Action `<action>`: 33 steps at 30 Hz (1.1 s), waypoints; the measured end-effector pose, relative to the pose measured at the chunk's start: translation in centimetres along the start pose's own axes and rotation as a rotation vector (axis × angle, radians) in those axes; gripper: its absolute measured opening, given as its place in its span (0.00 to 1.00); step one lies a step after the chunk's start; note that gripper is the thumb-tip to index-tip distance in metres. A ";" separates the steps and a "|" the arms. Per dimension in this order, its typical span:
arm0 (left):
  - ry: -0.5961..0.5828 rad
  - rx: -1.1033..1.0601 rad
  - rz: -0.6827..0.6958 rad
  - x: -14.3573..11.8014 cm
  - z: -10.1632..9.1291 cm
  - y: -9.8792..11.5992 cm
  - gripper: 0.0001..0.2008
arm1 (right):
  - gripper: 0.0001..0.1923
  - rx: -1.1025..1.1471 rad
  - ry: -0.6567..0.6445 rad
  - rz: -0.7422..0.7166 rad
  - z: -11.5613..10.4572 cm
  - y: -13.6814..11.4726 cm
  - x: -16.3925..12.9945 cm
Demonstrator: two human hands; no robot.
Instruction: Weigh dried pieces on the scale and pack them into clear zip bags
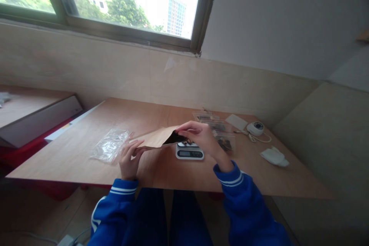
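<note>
Holding a brown paper bag [157,138] tilted over the scale [189,150] at mid-counter [86,150], left hand [129,159] had its fingers pinched shut on the bag's bottom end, right hand [198,134] gripped the open mouth w/ fingers curled closed. Risk: dark contents could've dumped out too fast, overshot the scale & scattered toward the filled zip bags [221,134], esp. if the bag tipped steeper.

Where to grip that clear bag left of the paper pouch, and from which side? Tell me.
Probably the clear bag by its near right corner, coming from the right. It lies flat on the table with that corner closest to the left hand, which holds the paper pouch. A pinch at the thin edge should lift it; its middle offers nothing to grasp.
</note>
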State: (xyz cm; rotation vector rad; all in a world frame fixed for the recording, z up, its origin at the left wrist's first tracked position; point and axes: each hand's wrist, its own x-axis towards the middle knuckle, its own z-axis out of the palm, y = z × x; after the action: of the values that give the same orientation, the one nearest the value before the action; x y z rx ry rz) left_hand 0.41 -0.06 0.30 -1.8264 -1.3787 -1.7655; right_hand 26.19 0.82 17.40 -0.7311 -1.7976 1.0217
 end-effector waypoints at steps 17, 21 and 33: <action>0.009 0.084 -0.003 0.2 -0.2 0.9 0.11 | 0.07 -0.010 0.384 -0.148 0.9 2.2 2.8; 0.010 0.106 -0.038 0.2 -0.2 0.9 0.10 | 0.06 -0.016 0.403 -0.191 1.5 2.0 3.0; 0.034 0.153 -0.058 0.2 -0.2 0.8 0.08 | 0.13 0.291 0.800 -0.156 -0.2 4.5 4.8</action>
State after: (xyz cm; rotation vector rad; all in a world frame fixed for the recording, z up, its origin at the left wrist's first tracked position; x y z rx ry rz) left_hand 0.82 -0.55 0.81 -1.6855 -1.5226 -1.6600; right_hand 24.61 6.97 15.50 -0.6729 -0.9741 0.7143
